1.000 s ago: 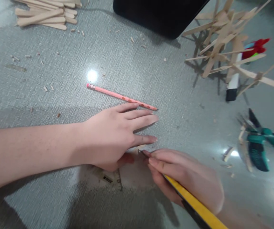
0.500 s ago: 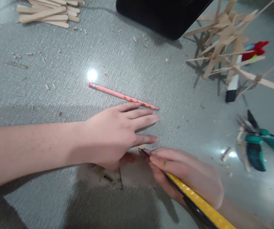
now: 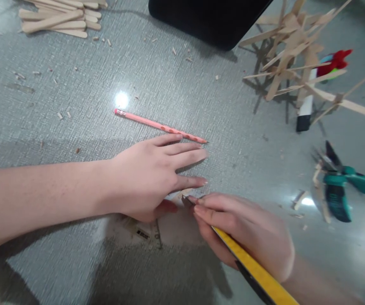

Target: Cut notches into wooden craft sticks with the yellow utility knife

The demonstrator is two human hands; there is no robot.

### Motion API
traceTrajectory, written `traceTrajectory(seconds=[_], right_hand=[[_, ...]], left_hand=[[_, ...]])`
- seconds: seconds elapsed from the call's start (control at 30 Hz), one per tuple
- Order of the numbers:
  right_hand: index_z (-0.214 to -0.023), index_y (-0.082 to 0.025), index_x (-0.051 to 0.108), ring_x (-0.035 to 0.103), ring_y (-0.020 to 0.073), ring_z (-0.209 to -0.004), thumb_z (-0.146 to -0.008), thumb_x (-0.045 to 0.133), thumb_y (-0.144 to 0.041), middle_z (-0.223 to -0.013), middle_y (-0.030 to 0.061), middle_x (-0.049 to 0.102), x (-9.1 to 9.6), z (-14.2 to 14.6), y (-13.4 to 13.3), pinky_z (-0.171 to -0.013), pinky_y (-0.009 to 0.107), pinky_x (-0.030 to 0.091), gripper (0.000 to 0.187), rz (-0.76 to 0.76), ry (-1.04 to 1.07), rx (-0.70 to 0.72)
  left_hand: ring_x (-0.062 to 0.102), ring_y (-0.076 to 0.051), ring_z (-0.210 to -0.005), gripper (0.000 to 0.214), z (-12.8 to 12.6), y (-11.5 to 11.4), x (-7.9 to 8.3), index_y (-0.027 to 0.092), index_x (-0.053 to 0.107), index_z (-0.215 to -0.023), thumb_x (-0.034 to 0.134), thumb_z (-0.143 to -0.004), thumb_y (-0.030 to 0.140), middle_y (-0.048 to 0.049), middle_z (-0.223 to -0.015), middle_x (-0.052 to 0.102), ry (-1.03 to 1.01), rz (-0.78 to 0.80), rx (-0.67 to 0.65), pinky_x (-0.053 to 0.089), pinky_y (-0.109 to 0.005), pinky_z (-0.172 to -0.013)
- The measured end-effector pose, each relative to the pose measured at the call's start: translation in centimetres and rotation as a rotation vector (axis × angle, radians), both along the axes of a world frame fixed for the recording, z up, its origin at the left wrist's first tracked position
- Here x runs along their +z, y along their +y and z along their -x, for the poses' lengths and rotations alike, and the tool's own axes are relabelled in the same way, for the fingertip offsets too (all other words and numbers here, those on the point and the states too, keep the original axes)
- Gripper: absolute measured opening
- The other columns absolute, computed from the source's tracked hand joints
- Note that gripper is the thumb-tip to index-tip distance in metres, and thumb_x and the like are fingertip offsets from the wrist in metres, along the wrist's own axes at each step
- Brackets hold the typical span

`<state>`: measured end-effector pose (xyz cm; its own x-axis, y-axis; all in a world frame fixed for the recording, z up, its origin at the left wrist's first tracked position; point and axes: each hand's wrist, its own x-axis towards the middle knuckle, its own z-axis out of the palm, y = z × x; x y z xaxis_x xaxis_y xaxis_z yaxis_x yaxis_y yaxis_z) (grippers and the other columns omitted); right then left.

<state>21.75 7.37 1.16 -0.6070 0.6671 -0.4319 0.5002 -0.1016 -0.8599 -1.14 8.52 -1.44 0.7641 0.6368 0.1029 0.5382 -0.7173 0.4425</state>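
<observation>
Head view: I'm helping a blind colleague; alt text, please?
A right hand holds a yellow utility knife, its blade by a pale wood piece near the spread left hand. Around them are a pink pencil, craft sticks, green-handled pliers and a craft-stick structure.

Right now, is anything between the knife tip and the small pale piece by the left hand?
Nothing visible: the tip of the yellow knife in the right hand is right beside the pale piece. The left hand has its index finger and thumb close by, but outside that gap.
</observation>
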Motion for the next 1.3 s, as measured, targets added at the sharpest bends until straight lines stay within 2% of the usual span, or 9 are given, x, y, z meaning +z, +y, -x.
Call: traceTrajectory(seconds=[0.1, 0.23, 0.4, 0.67, 0.8, 0.9, 1.1, 1.17, 1.3], right_hand=[[-0.051, -0.025, 0.042, 0.053, 0.0080, -0.036, -0.103, 0.050, -0.019, -0.035, -0.0089, 0.049, -0.3, -0.2, 0.1, -0.050, 0.020, 0.052, 0.052, -0.244, 0.065, 0.065], [-0.079, -0.025, 0.064, 0.073, 0.0118, -0.062, -0.089, 0.061, -0.007, -0.069, -0.0039, 0.073, -0.8, -0.9, 0.2, -0.060, 0.021, 0.058, 0.020, -0.579, 0.156, 0.056], [-0.105, -0.027, 0.063, 0.072, 0.0139, -0.065, -0.088, 0.059, -0.007, -0.078, -0.0010, 0.074, -0.8, -1.1, 0.1, -0.060, 0.023, 0.059, 0.027, -0.779, 0.091, 0.212], [-0.106, -0.028, 0.061, 0.070, 0.0136, -0.065, -0.090, 0.057, -0.007, -0.077, -0.0009, 0.072, -0.7, -0.8, -0.2, -0.061, 0.024, 0.057, 0.026, -0.786, 0.066, 0.229], [-0.081, -0.027, 0.063, 0.067, 0.0138, -0.057, -0.093, 0.057, -0.014, -0.065, -0.0024, 0.070, -0.7, -0.6, -0.4, -0.057, 0.026, 0.053, 0.018, -0.442, 0.067, 0.118], [-0.059, -0.026, 0.049, 0.059, 0.0106, -0.045, -0.102, 0.049, -0.020, -0.045, -0.0057, 0.057, -0.4, -0.3, -0.5, -0.052, 0.022, 0.050, 0.044, -0.196, 0.038, 0.122], [-0.055, -0.026, 0.042, 0.059, 0.0122, -0.048, -0.105, 0.047, -0.031, -0.043, -0.0043, 0.057, -0.1, -0.3, -0.4, -0.061, 0.026, 0.052, 0.051, 0.046, -0.055, 0.089], [-0.057, -0.026, 0.044, 0.058, 0.0116, -0.048, -0.105, 0.048, -0.028, -0.045, -0.0047, 0.057, -0.2, -0.3, -0.3, -0.060, 0.025, 0.052, 0.048, -0.039, -0.041, 0.118], [-0.068, -0.025, 0.057, 0.057, 0.0109, -0.047, -0.101, 0.048, -0.018, -0.054, -0.0041, 0.060, -0.4, -0.5, 0.0, -0.051, 0.023, 0.048, 0.035, -0.482, 0.013, 0.214]], left_hand=[[0.040, -0.032, -0.149, 0.067, 0.0, 0.0, 0.0, 0.025, 0.060, -0.142, 0.074, -0.082, 0.050, -0.0123, -0.155, 0.047, 0.000, 0.001, -0.002, 0.026, -0.047, -0.128], [0.040, -0.033, -0.149, 0.070, -0.1, 0.1, 0.0, 0.024, 0.060, -0.143, 0.076, -0.080, 0.049, -0.0129, -0.156, 0.047, -0.001, 0.001, -0.002, 0.026, -0.048, -0.128], [0.040, -0.033, -0.149, 0.067, -0.2, 0.0, -0.2, 0.024, 0.061, -0.141, 0.076, -0.080, 0.049, -0.0126, -0.156, 0.047, -0.010, 0.001, -0.003, 0.027, -0.049, -0.127], [0.038, -0.033, -0.150, 0.068, -0.1, 0.0, -0.2, 0.025, 0.061, -0.142, 0.076, -0.080, 0.049, -0.0124, -0.156, 0.047, -0.005, 0.007, -0.010, 0.025, -0.049, -0.128], [0.039, -0.033, -0.150, 0.068, -0.2, 0.0, -0.3, 0.025, 0.061, -0.141, 0.076, -0.079, 0.048, -0.0127, -0.157, 0.046, -0.016, 0.006, -0.004, 0.025, -0.049, -0.128], [0.039, -0.033, -0.150, 0.067, -0.2, 0.0, -0.4, 0.025, 0.061, -0.141, 0.075, -0.080, 0.048, -0.0127, -0.157, 0.046, -0.015, 0.008, -0.004, 0.025, -0.049, -0.128], [0.038, -0.032, -0.151, 0.065, -0.1, 0.0, -0.2, 0.026, 0.060, -0.142, 0.073, -0.083, 0.049, -0.0127, -0.158, 0.045, -0.006, 0.013, 0.001, 0.025, -0.049, -0.128], [0.039, -0.032, -0.150, 0.064, -0.1, 0.0, -0.2, 0.025, 0.061, -0.141, 0.073, -0.083, 0.049, -0.0128, -0.158, 0.045, -0.014, 0.012, 0.001, 0.026, -0.049, -0.127], [0.040, -0.032, -0.149, 0.064, -0.2, -0.1, -0.1, 0.025, 0.062, -0.141, 0.074, -0.082, 0.047, -0.0131, -0.157, 0.046, -0.017, 0.007, 0.006, 0.026, -0.049, -0.127]])
